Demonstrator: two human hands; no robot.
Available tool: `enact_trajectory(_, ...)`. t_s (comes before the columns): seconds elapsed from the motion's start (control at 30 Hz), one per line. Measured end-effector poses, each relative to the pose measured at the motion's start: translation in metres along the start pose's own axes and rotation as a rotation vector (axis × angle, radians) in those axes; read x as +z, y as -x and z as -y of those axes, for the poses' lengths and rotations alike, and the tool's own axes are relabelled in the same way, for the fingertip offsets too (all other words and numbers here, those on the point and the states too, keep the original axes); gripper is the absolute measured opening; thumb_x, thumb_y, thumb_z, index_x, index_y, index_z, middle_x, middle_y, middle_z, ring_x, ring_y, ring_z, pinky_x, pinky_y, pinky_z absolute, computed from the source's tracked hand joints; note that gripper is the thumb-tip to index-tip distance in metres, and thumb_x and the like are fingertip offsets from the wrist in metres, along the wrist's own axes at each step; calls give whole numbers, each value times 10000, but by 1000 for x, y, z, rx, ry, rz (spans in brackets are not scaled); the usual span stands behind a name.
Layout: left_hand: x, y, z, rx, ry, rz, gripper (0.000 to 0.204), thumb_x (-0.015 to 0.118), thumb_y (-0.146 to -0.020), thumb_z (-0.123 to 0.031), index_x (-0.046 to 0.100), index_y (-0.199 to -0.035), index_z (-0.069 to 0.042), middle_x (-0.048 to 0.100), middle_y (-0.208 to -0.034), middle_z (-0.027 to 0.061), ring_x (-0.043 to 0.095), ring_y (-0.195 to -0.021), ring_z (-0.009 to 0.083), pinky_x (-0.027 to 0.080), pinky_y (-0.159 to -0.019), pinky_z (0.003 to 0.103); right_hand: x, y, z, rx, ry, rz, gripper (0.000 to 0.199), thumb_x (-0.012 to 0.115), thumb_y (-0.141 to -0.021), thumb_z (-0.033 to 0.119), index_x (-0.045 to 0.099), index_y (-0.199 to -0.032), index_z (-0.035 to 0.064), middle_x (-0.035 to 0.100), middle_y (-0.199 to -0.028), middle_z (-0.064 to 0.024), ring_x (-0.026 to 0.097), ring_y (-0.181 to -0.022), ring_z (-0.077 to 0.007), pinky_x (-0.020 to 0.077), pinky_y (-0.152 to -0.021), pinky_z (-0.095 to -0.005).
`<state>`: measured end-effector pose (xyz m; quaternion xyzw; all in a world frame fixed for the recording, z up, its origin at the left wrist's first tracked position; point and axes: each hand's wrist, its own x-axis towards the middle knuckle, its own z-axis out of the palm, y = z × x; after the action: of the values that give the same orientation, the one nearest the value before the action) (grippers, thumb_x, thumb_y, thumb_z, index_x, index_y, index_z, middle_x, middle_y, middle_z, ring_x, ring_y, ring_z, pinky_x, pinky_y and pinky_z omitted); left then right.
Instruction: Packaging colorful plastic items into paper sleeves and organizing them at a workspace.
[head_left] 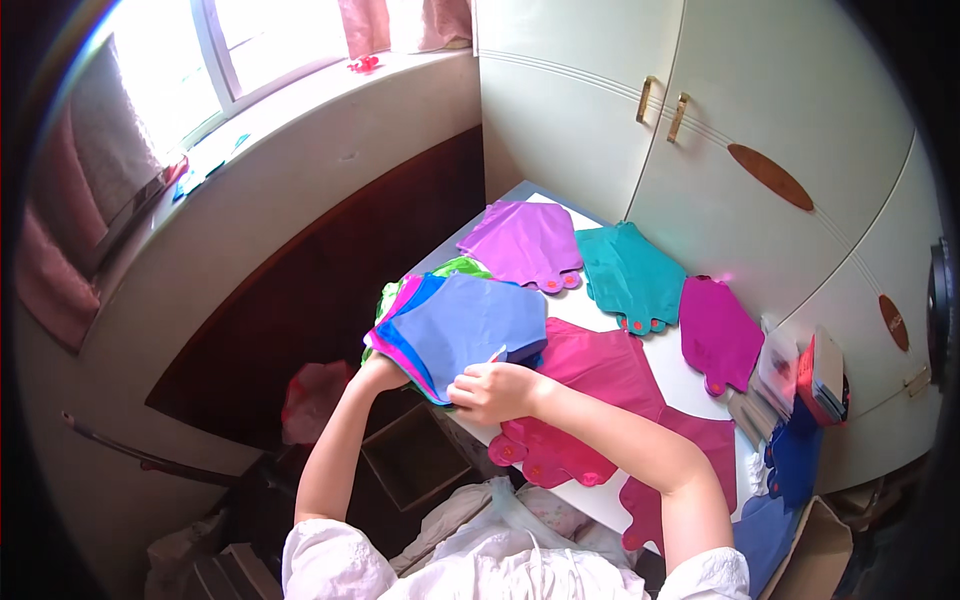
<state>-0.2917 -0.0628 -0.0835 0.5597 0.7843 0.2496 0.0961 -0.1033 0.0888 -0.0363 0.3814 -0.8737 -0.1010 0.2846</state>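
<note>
A stack of thin cut-out pieces (470,315), grey-blue on top with bright blue, pink and green edges below, lies fanned over the table's near left corner. My left hand (383,373) grips the stack's near left edge; its fingers are mostly hidden underneath. My right hand (490,392) is closed in a pinch at the near edge of the top grey-blue piece. A small pale tip (498,353) sticks up from its fingers, too small to name. Beneath my right forearm lie a crimson piece (590,370) and a darker red piece (700,440), both with scalloped edges.
Further pieces lie across the white table (655,365): lilac (525,240), teal (632,270), magenta (718,330) and dark blue (795,455). Notebooks (822,375) stand at the right edge beside a cardboard box (815,545). White cupboards (570,110) close off the back. An open drawer (415,455) sits below.
</note>
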Motion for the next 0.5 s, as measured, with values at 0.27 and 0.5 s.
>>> enact_trajectory(0.27, -22, -2, -29, -13, -278, -119, 551, 690, -684, -174, 505, -1191, -59, 520, -1186, 176, 473, -1128, 315, 377, -944, 382, 31, 10, -1, 77, -86, 0, 104, 556, -644, 173, 606, -592, 98, 527, -780, -2, 557, -757, -146, 453, -740, -274)
enact_trajectory(0.5, -21, -5, -27, 18, -196, -190, 508, 688, -689, -185, 526, -1149, -45, 565, -1106, 173, 539, -1036, 315, 416, -899, 348, 35, 5, 1, 42, -17, 118, 72, 546, -655, 156, 578, -627, 99, 515, -707, 9, 576, -743, -122, 463, -768, -255)
